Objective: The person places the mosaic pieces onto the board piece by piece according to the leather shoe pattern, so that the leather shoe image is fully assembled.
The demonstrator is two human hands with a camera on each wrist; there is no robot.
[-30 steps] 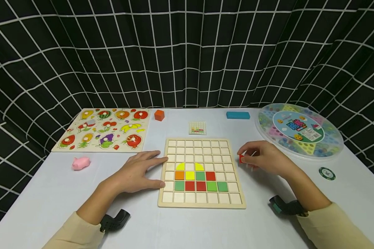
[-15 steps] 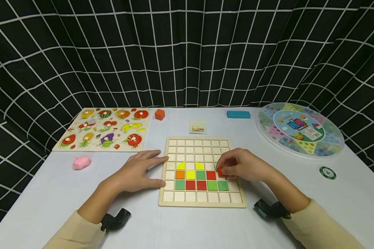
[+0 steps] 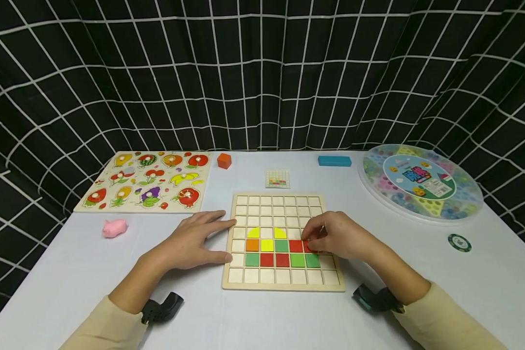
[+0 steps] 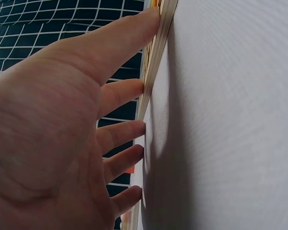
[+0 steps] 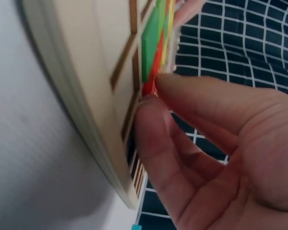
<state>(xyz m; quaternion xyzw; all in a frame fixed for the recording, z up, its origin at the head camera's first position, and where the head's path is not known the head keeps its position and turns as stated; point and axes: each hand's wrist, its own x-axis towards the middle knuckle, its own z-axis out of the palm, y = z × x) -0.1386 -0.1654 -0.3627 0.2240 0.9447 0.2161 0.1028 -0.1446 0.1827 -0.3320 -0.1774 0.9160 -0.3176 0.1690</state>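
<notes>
A wooden grid board (image 3: 284, 287) lies in the middle of the table, with several coloured tiles in its cells: green, red, yellow, orange and two yellow quarter-round ones. My right hand (image 3: 339, 236) pinches a red tile (image 3: 307, 247) at the cell just right of another red tile (image 3: 295, 246). In the right wrist view, thumb and fingertip meet at that tile's edge, and the fingers hide part of it. My left hand (image 3: 197, 241) rests at the board's left edge with fingers spread; its thumb and index fingertip touch the rim, as the left wrist view shows.
Behind the board lies a small pattern card (image 3: 277, 179). A fruit puzzle board (image 3: 190, 167), orange block (image 3: 224, 161) and pink pig (image 3: 114, 228) sit left. At right are a blue block (image 3: 334, 161), a round bead case (image 3: 463, 214) and a green chip (image 3: 459, 242).
My right hand has moved left from beside the board with the red tile, which now lies in or at the cell beside the other red tile. The left hand has stayed put.
</notes>
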